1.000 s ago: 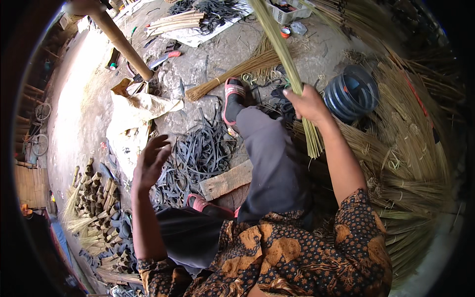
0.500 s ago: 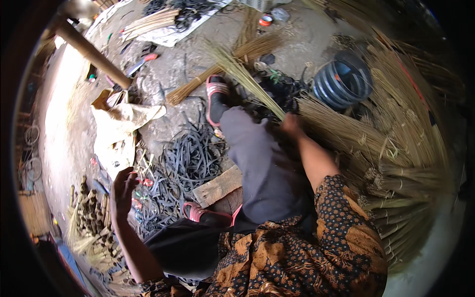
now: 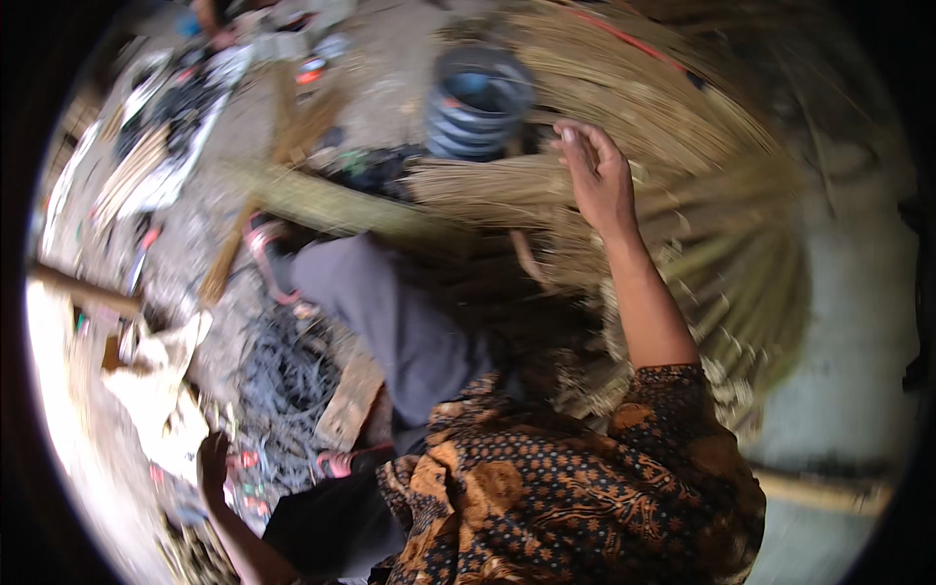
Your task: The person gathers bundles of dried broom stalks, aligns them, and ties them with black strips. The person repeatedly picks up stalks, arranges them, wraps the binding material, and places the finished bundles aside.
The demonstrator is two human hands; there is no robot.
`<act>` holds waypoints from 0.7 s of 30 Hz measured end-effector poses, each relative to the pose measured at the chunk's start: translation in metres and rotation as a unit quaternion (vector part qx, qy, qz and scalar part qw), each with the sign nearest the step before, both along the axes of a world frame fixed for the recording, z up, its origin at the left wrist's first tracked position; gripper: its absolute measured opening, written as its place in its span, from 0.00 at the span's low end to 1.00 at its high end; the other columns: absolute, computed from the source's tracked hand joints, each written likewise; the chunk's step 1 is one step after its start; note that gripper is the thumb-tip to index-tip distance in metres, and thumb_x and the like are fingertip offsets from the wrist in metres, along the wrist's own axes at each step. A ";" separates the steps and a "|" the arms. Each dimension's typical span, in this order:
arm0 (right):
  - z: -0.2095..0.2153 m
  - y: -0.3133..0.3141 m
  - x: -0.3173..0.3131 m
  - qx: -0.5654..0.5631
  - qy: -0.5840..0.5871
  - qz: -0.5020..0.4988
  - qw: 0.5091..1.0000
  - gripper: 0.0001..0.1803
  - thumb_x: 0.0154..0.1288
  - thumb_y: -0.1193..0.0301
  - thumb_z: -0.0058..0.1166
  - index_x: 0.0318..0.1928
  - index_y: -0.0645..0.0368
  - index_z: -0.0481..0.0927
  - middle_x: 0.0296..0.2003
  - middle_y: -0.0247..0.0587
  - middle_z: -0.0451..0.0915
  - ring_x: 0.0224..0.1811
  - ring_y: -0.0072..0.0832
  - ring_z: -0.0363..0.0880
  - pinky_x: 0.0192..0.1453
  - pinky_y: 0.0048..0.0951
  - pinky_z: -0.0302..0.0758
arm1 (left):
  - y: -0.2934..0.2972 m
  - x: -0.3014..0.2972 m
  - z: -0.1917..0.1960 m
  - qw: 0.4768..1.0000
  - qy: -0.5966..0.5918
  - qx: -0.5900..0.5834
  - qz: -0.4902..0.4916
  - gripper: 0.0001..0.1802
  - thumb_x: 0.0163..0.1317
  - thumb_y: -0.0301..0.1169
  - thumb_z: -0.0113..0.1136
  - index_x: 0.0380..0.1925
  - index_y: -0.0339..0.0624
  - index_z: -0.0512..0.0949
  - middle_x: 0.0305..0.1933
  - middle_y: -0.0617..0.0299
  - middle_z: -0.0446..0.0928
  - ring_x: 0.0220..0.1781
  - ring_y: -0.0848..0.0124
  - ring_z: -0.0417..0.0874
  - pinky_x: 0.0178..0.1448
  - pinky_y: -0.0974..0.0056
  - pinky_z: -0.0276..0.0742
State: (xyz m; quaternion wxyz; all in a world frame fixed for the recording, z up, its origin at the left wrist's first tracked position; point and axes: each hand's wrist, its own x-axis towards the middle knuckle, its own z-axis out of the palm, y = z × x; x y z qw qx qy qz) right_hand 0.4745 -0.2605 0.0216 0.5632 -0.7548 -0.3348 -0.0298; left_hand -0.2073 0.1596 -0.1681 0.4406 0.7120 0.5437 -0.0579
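My right hand [image 3: 600,180] is raised over the stacks of dry straw stalks [image 3: 673,127], its fingers loosely bent, thumb apart, nothing in it. Left of it, a blurred pale green bundle of stalks [image 3: 341,203] lies slanting past my knee, out of my hand's reach. A cut bundle of tan stalks [image 3: 487,190] lies just below the blue ribbed bucket [image 3: 478,107]. My left hand [image 3: 213,463] is at the lower left, dark and smeared, beside a whitish sack [image 3: 161,390]; its fingers cannot be made out.
A heap of black rubber strips [image 3: 283,390] and a wooden block [image 3: 349,402] lie by my feet. Tan straw brooms [image 3: 229,258] cross the floor ahead. A red-handled knife [image 3: 143,255] lies near a pole [image 3: 88,290]. Another person's hand [image 3: 222,39] shows at the far left.
My right hand has let go of the pale green bundle and moved right, over the straw stacks. The view has swung to the right. My left hand stays low at the left.
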 end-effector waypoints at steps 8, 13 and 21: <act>0.023 -0.261 -0.001 -0.302 -0.021 -0.505 0.808 0.34 0.75 0.49 0.56 0.69 0.61 0.75 0.63 0.56 0.79 0.65 0.51 0.79 0.68 0.49 0.76 | 0.004 -0.006 0.020 0.987 -0.078 -0.062 0.130 0.28 0.71 0.58 0.59 0.62 0.55 0.76 0.45 0.65 0.81 0.36 0.75 0.82 0.39 0.66 0.78; 0.003 -0.373 -0.028 -0.480 0.227 -0.600 0.599 0.33 0.76 0.50 0.53 0.68 0.65 0.75 0.69 0.56 0.74 0.68 0.48 0.78 0.68 0.46 0.78 | 0.009 -0.008 0.022 0.964 -0.187 -0.144 0.125 0.33 0.71 0.46 0.66 0.71 0.46 0.72 0.65 0.45 0.79 0.60 0.53 0.84 0.60 0.50 0.84; -0.039 -0.412 -0.015 -0.543 0.305 -0.576 0.529 0.28 0.73 0.53 0.61 0.62 0.61 0.82 0.64 0.52 0.81 0.63 0.45 0.83 0.63 0.41 0.81 | 0.009 -0.018 0.008 0.974 -0.142 -0.135 0.113 0.30 0.77 0.50 0.52 0.72 0.47 0.72 0.65 0.47 0.79 0.59 0.53 0.84 0.60 0.49 0.83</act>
